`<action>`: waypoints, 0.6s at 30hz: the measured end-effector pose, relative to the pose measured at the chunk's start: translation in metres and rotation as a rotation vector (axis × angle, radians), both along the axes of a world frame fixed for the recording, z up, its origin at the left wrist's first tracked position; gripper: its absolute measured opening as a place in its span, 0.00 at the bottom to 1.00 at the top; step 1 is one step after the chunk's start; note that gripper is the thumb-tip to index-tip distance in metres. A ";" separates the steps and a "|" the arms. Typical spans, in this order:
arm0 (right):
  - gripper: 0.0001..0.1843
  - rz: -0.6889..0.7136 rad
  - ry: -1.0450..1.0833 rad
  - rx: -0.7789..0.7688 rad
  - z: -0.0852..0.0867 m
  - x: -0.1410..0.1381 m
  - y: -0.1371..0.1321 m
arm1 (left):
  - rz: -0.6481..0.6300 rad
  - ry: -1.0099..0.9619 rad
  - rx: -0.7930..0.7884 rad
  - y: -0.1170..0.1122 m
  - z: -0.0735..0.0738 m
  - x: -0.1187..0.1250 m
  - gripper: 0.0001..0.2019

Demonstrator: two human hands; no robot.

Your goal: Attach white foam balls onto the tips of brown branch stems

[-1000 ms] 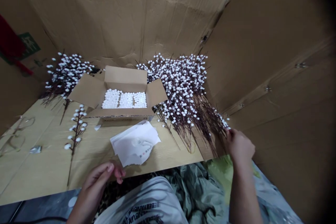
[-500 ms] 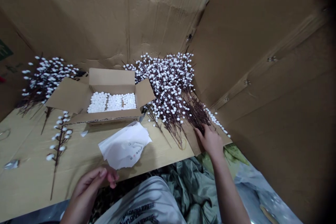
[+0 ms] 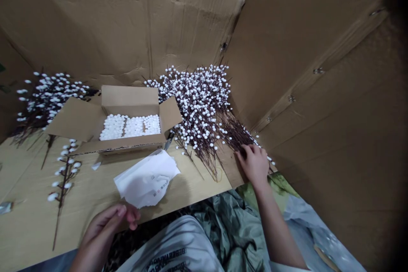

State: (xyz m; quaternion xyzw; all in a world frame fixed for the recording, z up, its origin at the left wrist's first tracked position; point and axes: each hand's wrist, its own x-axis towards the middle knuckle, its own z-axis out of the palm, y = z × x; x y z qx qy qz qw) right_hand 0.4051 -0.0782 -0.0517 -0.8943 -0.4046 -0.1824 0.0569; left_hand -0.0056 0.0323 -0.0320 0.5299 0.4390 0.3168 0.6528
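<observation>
Now my right hand [image 3: 255,163] is on dark stems [image 3: 236,134] at four o'clock, left hand [image 3: 110,219] curled at eight; I can't tell if either grip's closed. Open box [image 3: 124,143] at nine, likely for reach.

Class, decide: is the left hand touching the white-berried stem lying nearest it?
Apart: the head view shows tabletop between the left hand and the stem.

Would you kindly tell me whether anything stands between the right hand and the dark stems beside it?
Nothing visible does: the right hand is right at the near end of the dark stems. The white paper lies well to the left, outside that path.
</observation>
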 end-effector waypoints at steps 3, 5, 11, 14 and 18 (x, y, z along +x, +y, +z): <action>0.16 0.075 0.004 -0.018 0.000 -0.003 0.009 | -0.004 0.005 -0.014 -0.001 -0.003 -0.001 0.18; 0.15 0.111 0.017 -0.015 0.000 -0.007 0.014 | -0.008 0.005 -0.017 0.000 -0.003 -0.001 0.18; 0.15 0.216 0.099 0.017 -0.004 -0.038 0.022 | 0.003 0.011 -0.016 0.002 0.001 0.002 0.21; 0.16 0.268 0.143 0.023 -0.006 -0.048 0.019 | -0.003 0.011 -0.021 0.002 0.003 0.004 0.21; 0.15 0.312 0.189 0.040 -0.005 -0.039 0.008 | -0.003 0.019 -0.029 0.002 0.005 0.007 0.21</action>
